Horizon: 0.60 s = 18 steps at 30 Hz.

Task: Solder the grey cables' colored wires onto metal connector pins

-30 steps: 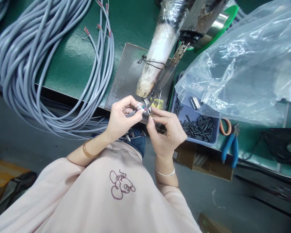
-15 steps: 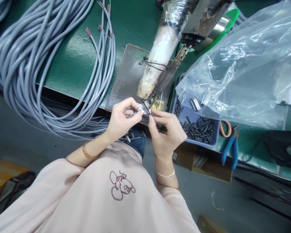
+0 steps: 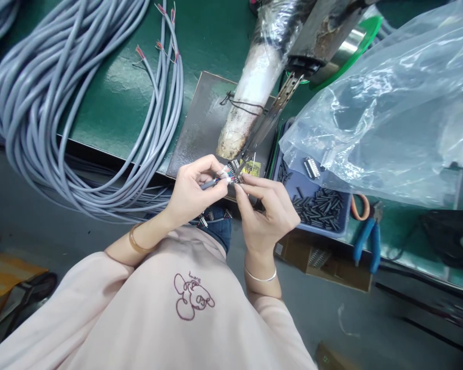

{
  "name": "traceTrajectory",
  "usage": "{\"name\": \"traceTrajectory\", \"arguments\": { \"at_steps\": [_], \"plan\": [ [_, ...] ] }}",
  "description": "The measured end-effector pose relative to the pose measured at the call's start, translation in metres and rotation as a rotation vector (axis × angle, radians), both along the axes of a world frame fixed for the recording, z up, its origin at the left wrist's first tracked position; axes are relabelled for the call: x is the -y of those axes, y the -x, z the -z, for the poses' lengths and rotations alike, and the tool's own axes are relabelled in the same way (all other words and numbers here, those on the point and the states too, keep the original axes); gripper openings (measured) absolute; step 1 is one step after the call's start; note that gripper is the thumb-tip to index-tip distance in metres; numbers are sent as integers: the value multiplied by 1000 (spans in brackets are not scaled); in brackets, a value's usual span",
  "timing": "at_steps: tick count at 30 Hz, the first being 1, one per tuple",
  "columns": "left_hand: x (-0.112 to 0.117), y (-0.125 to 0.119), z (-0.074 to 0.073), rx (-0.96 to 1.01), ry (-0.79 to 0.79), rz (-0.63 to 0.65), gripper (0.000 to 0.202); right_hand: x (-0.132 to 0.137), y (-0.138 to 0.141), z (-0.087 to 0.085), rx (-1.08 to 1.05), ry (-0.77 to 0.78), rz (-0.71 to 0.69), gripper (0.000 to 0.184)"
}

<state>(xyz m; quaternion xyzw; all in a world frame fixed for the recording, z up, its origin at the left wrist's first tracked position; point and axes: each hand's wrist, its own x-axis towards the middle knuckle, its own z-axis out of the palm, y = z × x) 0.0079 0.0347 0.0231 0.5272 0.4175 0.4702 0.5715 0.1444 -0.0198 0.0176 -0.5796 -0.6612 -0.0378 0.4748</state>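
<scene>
from afar, i judge i'm lining up coloured wires (image 3: pixel 232 178) at the connector (image 3: pixel 233 165), near edge of the dark plate (image 3: pixel 195 118). my left hand (image 3: pixel 195 186) pinches the grey cable (image 3: pixel 208 184); my right hand's (image 3: pixel 270 209) grip i cannot tell. next needs steady alignment.

The green surface (image 3: pixel 113 85) looks smooth and glossy, the coiled grey cables (image 3: pixel 27 123) plastic-sheathed and satiny. The crumpled clear plastic bag (image 3: pixel 393 103) shines; the small silvery connector (image 3: pixel 234 166) gleams like metal. The pale-pink top (image 3: pixel 139 308) is matt cloth.
</scene>
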Motion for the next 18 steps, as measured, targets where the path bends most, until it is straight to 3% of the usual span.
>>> {"name": "traceTrajectory", "arguments": {
  "at_steps": [12, 15, 18],
  "plan": [
    [-2, 3, 7, 30, 191, 102, 13, 10, -5, 1, 82, 80, -57, 15],
    [6, 4, 8, -8, 177, 158, 13, 17, -12, -5, -12, 56, -19, 10],
    [20, 7, 10, -92, 138, 306, 10, 35, -19, -20, -126, -71, -83, 13]
  ]
}}
